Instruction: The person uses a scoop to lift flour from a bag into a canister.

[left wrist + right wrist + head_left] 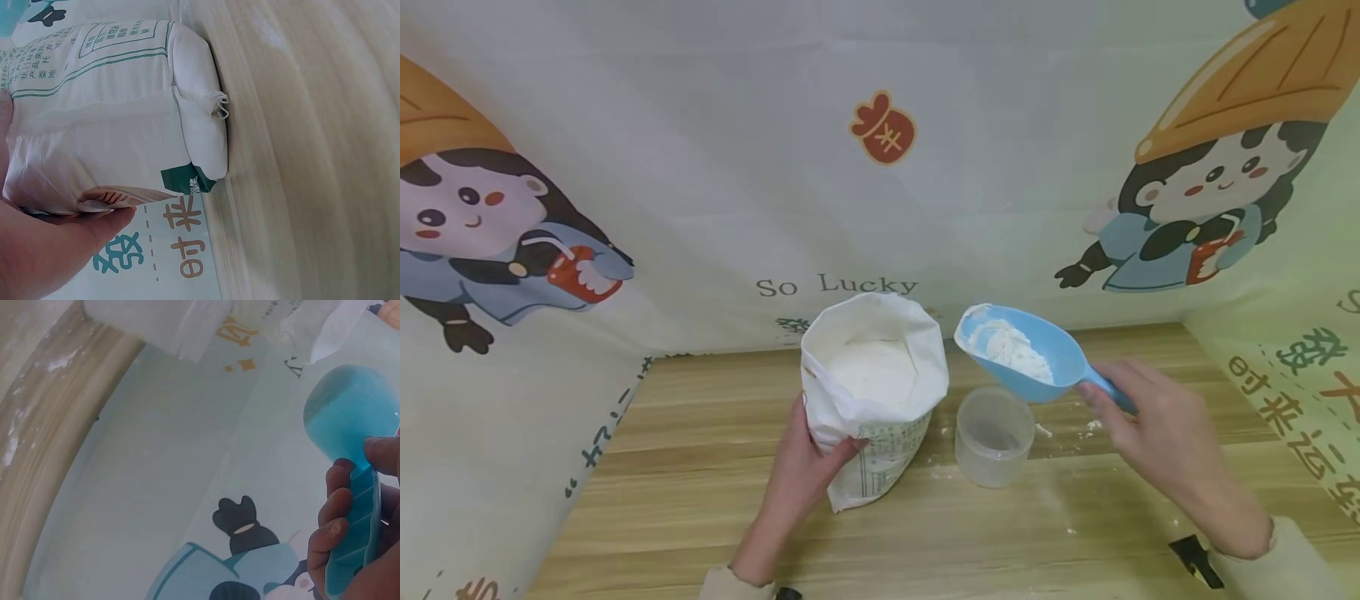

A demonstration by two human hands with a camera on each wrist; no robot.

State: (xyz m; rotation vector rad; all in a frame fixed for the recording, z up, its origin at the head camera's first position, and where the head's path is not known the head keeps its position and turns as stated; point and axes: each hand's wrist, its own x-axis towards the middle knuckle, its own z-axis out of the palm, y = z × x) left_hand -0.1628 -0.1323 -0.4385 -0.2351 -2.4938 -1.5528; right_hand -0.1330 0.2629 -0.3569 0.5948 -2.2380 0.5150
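In the head view my left hand (808, 462) grips the side of a white bag (880, 442) of white powder, its top open and its thumb side facing me. The left wrist view shows the bag's printed face and stitched bottom edge (200, 112), with the fingers around its side. My right hand (1165, 425) holds a blue scoop (1067, 358) by its handle, with a heap of white powder (1011, 346) in its bowl. Below and left of the scoop stands a clear plastic tub (994, 437) on the table. In the right wrist view the fingers curl round the ribbed handle (356, 525).
White powder specks (1090, 429) lie on the wooden table (700, 467), right of the tub. A printed cloth (760, 167) with cartoon figures and lettering hangs behind the table and along both sides.
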